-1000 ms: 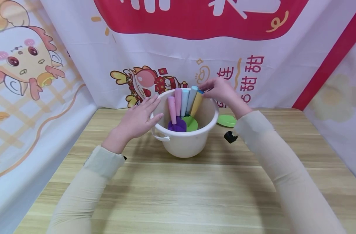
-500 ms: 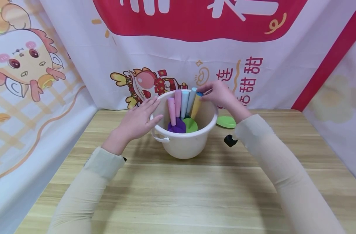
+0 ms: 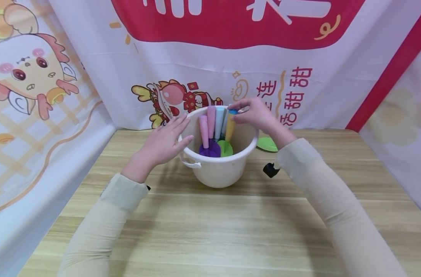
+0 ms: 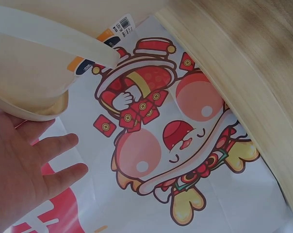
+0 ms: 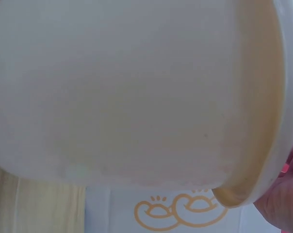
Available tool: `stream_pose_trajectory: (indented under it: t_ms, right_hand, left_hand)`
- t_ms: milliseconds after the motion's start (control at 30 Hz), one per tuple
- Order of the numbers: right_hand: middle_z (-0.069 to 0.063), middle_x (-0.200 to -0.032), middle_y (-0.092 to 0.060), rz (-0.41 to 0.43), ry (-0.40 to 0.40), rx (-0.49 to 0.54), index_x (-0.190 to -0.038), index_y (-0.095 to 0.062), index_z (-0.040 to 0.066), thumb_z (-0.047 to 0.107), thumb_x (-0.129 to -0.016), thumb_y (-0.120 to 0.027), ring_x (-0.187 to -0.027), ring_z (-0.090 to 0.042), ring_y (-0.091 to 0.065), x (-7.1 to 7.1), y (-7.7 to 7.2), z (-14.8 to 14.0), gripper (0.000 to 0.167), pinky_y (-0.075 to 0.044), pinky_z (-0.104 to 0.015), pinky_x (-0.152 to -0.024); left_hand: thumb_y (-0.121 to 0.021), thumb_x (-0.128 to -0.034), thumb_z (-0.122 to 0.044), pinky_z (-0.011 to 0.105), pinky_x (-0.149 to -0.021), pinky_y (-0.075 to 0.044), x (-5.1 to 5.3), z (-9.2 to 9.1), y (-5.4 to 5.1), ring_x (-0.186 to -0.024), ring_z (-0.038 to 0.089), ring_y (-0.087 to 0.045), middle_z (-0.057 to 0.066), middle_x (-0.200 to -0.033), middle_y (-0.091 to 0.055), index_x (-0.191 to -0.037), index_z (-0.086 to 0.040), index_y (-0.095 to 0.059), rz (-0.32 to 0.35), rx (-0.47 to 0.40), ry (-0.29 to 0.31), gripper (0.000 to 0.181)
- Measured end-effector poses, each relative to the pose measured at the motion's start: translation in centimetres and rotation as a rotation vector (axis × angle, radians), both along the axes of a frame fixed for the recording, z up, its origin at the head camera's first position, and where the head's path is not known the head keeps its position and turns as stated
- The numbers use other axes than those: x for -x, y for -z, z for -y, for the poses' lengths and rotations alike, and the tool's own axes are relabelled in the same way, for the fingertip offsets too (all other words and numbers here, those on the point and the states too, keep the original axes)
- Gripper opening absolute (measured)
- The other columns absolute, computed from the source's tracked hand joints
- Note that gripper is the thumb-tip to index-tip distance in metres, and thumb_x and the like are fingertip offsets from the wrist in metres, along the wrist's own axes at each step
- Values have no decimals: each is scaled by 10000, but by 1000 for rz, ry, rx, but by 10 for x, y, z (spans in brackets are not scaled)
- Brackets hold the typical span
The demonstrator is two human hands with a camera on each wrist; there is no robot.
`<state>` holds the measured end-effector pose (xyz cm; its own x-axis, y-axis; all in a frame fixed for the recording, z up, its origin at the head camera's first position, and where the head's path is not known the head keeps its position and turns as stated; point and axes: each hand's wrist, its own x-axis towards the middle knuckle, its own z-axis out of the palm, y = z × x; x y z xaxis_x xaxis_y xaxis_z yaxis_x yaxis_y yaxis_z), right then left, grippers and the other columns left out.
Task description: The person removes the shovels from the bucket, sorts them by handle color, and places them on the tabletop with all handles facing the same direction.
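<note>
A white bucket (image 3: pixel 218 173) stands on the table, holding several upright handles. My left hand (image 3: pixel 162 142) rests at its left rim, fingers straight and spread; the left wrist view shows the fingers (image 4: pixel 49 150) just by the rim. My right hand (image 3: pixel 253 113) pinches the blue-tipped top of a yellow handle (image 3: pixel 229 129) inside the bucket. Beside it stand light blue handles (image 3: pixel 218 123) and pink handles (image 3: pixel 204 130). A rounded purple piece (image 3: pixel 210 149) and a rounded green piece (image 3: pixel 225 149) show lower down. In the right wrist view the bucket (image 5: pixel 127 97) hides most of the hand.
A flat light green piece (image 3: pixel 267 144) lies on the wooden table (image 3: pixel 210 231) right of the bucket, partly behind my right forearm. The bucket's white carrying handle (image 4: pixel 54 36) hangs on its left side. A printed cloth (image 3: pixel 203 69) closes off the back.
My right hand has moved slightly left and tilted the yellow handle more upright, covering a light blue handle's top. My left hand stays at the rim.
</note>
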<state>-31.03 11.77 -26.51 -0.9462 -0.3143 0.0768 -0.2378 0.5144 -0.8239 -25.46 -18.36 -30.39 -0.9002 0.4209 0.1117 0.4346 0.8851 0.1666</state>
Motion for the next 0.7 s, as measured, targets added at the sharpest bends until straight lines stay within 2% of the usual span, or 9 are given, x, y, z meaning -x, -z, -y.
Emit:
stream_pose_trajectory:
  t_ms: [267, 467, 700]
  right_hand:
    - [-137, -1262, -650, 1, -5, 35, -1289, -701, 41, 79, -927, -755, -1131, -287, -634, -1, 2, 0, 368, -569, -409, -927]
    - [-112, -1263, -644, 3, 10, 19, -1299, -705, 76, 121, -940, -753, -1168, -292, -623, -6, -4, -2, 364, -548, -453, -959]
    - [-118, -1254, -664, -39, 18, 10, -1301, -705, 82, 113, -941, -750, -1199, -304, -639, -10, -11, -4, 364, -535, -474, -999]
  left_hand:
    - [-388, -1065, -553, 705, -1169, -169, 0, -1, 0, -1562, 319, -101, -1, -1714, -88, -1651, -169, -211, 2, -6, -1, 722]
    - [-406, -1067, -531, 705, -1171, -165, 0, -2, 0, -1563, 319, -96, 3, -1714, -91, -1651, -168, -209, 7, -9, -2, 715]
    - [-373, -1061, -576, 704, -1173, -158, 0, -1, 0, -1564, 321, -91, 8, -1715, -88, -1652, -169, -206, 7, -9, -2, 737]
